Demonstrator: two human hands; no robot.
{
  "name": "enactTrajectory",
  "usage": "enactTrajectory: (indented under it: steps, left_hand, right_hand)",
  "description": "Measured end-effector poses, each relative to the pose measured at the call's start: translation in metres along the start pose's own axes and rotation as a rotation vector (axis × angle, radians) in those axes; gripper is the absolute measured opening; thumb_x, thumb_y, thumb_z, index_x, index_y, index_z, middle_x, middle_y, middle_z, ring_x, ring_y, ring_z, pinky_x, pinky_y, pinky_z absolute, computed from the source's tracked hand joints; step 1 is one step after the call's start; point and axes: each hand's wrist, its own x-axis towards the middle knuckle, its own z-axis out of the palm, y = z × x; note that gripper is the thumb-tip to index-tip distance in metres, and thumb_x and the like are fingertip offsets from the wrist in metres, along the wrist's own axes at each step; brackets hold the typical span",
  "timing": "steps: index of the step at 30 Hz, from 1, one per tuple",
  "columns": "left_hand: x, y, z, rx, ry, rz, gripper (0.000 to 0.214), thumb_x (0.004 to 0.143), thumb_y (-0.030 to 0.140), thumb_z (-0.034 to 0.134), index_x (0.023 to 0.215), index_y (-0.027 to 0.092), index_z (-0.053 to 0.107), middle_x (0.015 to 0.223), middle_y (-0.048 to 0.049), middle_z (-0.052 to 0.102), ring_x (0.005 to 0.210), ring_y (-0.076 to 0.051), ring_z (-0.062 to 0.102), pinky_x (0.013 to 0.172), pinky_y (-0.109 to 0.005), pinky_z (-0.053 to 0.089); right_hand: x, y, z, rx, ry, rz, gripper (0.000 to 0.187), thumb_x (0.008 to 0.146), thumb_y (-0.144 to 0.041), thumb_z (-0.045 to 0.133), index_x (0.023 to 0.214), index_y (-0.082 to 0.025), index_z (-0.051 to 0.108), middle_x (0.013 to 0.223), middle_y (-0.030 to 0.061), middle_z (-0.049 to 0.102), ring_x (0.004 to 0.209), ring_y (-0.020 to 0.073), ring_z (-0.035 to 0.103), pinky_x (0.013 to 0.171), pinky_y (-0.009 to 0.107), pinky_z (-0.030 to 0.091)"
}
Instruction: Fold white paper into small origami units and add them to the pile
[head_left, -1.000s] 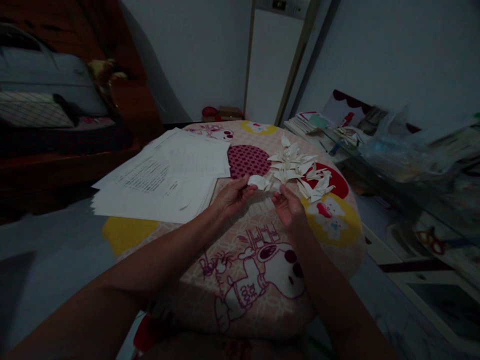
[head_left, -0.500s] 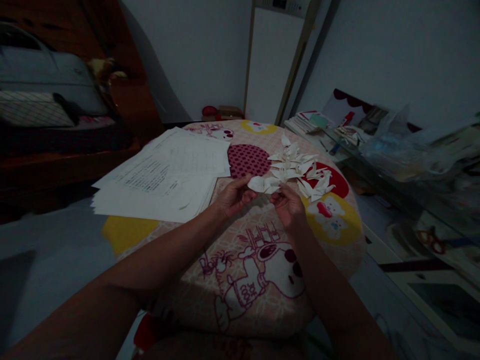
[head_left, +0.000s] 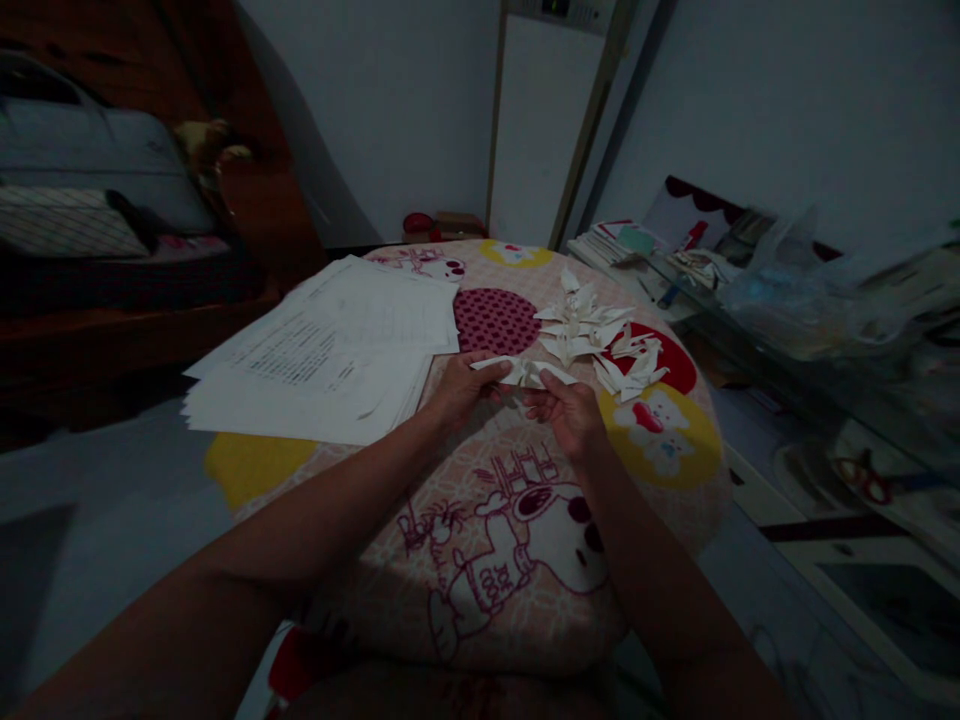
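Observation:
Between my hands is a small folded white paper piece (head_left: 529,374), its two ends spread out like wings. My left hand (head_left: 466,388) pinches its left side, thumb on top. The right side is gripped by my right hand (head_left: 570,408), thumb also pressed on top and fingers curled beneath. Just beyond lie several folded paper cranes (head_left: 581,325) in a loose cluster on the patterned tablecloth (head_left: 390,590). To the left of my hands is a fanned stack of printed sheets (head_left: 337,350).
A glass-topped cabinet (head_left: 810,380) with a plastic bag (head_left: 795,285) and papers stands along the right. On the left a wooden bench (head_left: 262,220) carries a grey bag (head_left: 112,150). Small boxes (head_left: 457,225) sit on the floor behind the table.
Both thumbs have come over the top of the paper piece. Its ends now stretch wider and flatter, and the rounded left part no longer shows. The cranes and sheets stay put.

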Motion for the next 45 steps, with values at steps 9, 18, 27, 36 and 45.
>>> enactTrajectory:
  steps: [9,18,27,36,45]
  left_hand:
    - [-0.002,0.000,0.001,0.037,-0.045,0.000,0.024,0.070,0.029,0.085,0.071,0.011,0.068,0.056,-0.0003,0.061,0.043,-0.006,0.050,0.041,-0.017,0.039]
    - [0.002,0.002,0.004,-0.142,-0.031,-0.209,0.030,0.076,0.025,0.084,0.063,0.014,0.060,0.052,0.0018,0.053,0.042,-0.003,0.040,0.037,-0.014,0.026]
    - [0.014,-0.003,-0.015,0.203,0.162,0.262,0.017,0.079,0.032,0.077,0.078,0.017,0.068,0.061,0.0025,0.059,0.049,-0.008,0.051,0.046,-0.020,0.042]
    - [-0.009,0.008,-0.004,0.708,-0.046,0.761,0.017,0.079,0.034,0.077,0.078,0.018,0.074,0.074,-0.0023,0.069,0.066,-0.012,0.059,0.058,-0.022,0.045]
    - [-0.014,0.011,-0.003,0.834,-0.018,0.755,0.011,0.084,0.029,0.070,0.083,0.019,0.074,0.078,-0.0039,0.070,0.066,-0.013,0.058,0.062,-0.024,0.046]
  right_hand:
    - [-0.001,0.001,0.001,-0.028,0.074,0.039,0.020,0.065,-0.027,0.083,0.063,-0.016,0.067,0.051,-0.0008,0.064,0.042,0.0112,0.058,0.039,0.022,0.045]
    - [-0.003,0.000,0.006,0.045,0.111,0.065,0.019,0.070,-0.022,0.077,0.061,-0.017,0.062,0.048,-0.0035,0.062,0.040,0.0082,0.052,0.037,0.019,0.040]
    - [-0.002,0.006,0.005,-0.218,0.344,-0.114,0.022,0.068,-0.030,0.073,0.056,-0.016,0.061,0.044,-0.0018,0.058,0.035,0.0096,0.051,0.034,0.021,0.039]
    - [-0.003,0.012,0.003,-0.444,0.377,-0.236,0.027,0.067,-0.040,0.073,0.059,-0.016,0.063,0.045,-0.0026,0.058,0.035,0.0095,0.050,0.034,0.021,0.039]
    - [-0.008,0.010,0.005,-0.515,0.355,-0.288,0.026,0.071,-0.038,0.074,0.059,-0.017,0.064,0.046,-0.0031,0.057,0.036,0.0101,0.050,0.036,0.022,0.039]
